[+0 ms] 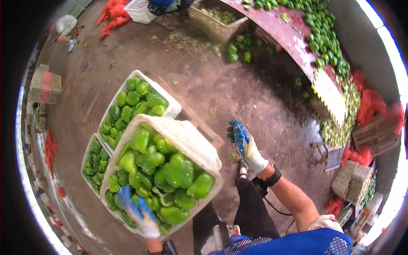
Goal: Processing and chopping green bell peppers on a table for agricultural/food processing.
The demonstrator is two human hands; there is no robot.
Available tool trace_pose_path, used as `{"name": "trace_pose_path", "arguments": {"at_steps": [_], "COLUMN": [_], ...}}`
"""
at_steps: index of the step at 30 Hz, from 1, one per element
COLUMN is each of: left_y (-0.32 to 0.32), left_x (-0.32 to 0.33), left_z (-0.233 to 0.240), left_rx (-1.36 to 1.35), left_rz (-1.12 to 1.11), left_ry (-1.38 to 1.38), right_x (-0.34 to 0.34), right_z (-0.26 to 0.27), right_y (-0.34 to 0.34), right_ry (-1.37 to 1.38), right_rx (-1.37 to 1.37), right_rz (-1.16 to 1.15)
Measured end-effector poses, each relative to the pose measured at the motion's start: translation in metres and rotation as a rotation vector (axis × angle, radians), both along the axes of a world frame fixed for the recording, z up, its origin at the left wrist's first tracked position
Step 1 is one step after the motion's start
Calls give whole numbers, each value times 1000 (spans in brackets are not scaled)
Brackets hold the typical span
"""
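A white plastic crate [197,143] full of green bell peppers [180,172] stands before me, stacked above the others. My left hand [137,204], in a blue-and-white work glove and blurred, is over the peppers at the crate's near left side; whether it grips one is unclear. My right hand [239,135], in a like glove, hangs over the floor to the right of the crate with its fingers partly spread and nothing visible in them. Behind the top crate is a second pepper-filled crate [173,106], and a third [83,159] lies to its left.
A wooden pallet [204,127] shows under the crates. At the upper right, a long table [271,19] bears peppers. Beyond are a bin of scraps [210,25], a white basket [140,12], red mesh bags [116,12] and other people. A folding stool [333,157] stands right.
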State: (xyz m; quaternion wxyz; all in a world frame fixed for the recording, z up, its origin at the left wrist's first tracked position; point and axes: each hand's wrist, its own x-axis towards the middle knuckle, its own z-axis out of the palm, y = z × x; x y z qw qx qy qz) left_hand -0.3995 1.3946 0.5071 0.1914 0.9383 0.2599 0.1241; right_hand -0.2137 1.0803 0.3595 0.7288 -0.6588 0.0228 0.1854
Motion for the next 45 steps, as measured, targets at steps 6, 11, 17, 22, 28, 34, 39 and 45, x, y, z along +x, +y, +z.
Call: {"name": "trace_pose_path", "arguments": {"at_steps": [6, 11, 17, 22, 28, 34, 39, 45], "left_y": [-89, -94, -77, -54, 177, 148, 156, 177], "left_x": [74, 78, 76, 38, -190, -206, -202, -214], "left_z": [-55, -75, -83, -52, -84, -123, -108, -107], "left_rx": [113, 363, 355, -137, 232, -732, -921, -1076], "left_rz": [-287, -377, -440, -116, 458, 676, 749, 685], "left_ry": [78, 242, 143, -176, 79, -55, -104, -116], "right_x": [-72, -111, -104, -88, -87, -103, -113, -127], "right_z": [6, 32, 34, 33, 22, 9, 40, 26], "right_y": [-22, 11, 32, 37, 73, 67, 52, 42], "right_ry": [206, -336, -232, -298, -323, -274, -164, -210], "right_rx": [136, -431, -470, -585, -579, -554, -583, -439], "right_rz": [109, 287, 275, 294, 244, 192, 254, 132]}}
